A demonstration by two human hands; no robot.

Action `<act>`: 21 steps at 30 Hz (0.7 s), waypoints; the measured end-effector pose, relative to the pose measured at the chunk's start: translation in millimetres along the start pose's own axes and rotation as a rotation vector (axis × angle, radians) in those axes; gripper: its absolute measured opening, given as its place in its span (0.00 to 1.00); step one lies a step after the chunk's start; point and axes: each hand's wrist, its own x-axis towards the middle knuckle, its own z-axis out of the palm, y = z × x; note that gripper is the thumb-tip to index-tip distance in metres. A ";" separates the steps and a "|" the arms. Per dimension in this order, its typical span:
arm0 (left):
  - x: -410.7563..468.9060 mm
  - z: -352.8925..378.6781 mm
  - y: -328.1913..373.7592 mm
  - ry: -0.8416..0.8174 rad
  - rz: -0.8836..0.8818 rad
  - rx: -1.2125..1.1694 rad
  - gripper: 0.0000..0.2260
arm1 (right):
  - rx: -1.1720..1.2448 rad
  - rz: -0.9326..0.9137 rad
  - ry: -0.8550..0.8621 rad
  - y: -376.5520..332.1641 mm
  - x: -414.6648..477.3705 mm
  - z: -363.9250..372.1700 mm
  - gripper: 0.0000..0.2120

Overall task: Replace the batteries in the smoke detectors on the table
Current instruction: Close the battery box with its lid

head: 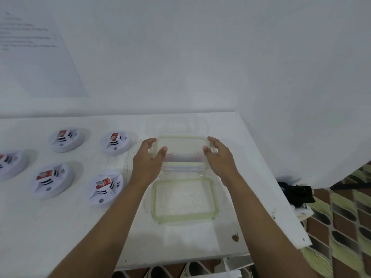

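Note:
Several white round smoke detectors [104, 186] lie on the left half of the white table [60, 227], each showing a red battery [103, 182] on its upper side. Right of them, my left hand [147, 159] and my right hand [217, 155] grip the two side edges of a clear lid with a pale green seal [182, 146], holding it tilted above the table. A second clear, green-rimmed lid [183, 199] lies flat just in front of it. Behind the held lid stands a faint clear container [176, 125].
The table ends at a wall behind and at a slanted edge on the right [281, 187]. Beyond that edge, a black object [295, 193] lies on the patterned floor. A printed sheet [30, 47] hangs on the wall at left. A small brown mark [235, 237] sits near the front right.

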 end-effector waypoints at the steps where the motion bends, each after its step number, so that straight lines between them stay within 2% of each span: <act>1: -0.9 -1.0 -1.0 -0.007 -0.007 0.008 0.21 | -0.006 -0.003 -0.003 0.7 -0.7 0.5 0.22; 6: -6.8 1.6 -5.8 -0.128 0.007 0.097 0.24 | -0.071 -0.022 -0.041 5.9 -2.8 8.7 0.22; 10: -11.9 4.6 -7.5 -0.131 0.011 0.126 0.23 | -0.108 -0.026 -0.041 11.2 -1.1 16.3 0.23; 14: -11.3 3.9 -9.6 -0.157 -0.015 0.061 0.23 | -0.114 -0.023 -0.047 12.7 1.1 16.3 0.23; 17: -5.0 2.4 -11.1 -0.209 -0.040 -0.059 0.23 | -0.034 -0.008 -0.046 11.7 -0.9 15.6 0.22; 21: 5.1 2.4 -9.4 -0.336 -0.065 -0.138 0.26 | 0.136 0.086 0.175 9.2 -0.2 9.9 0.22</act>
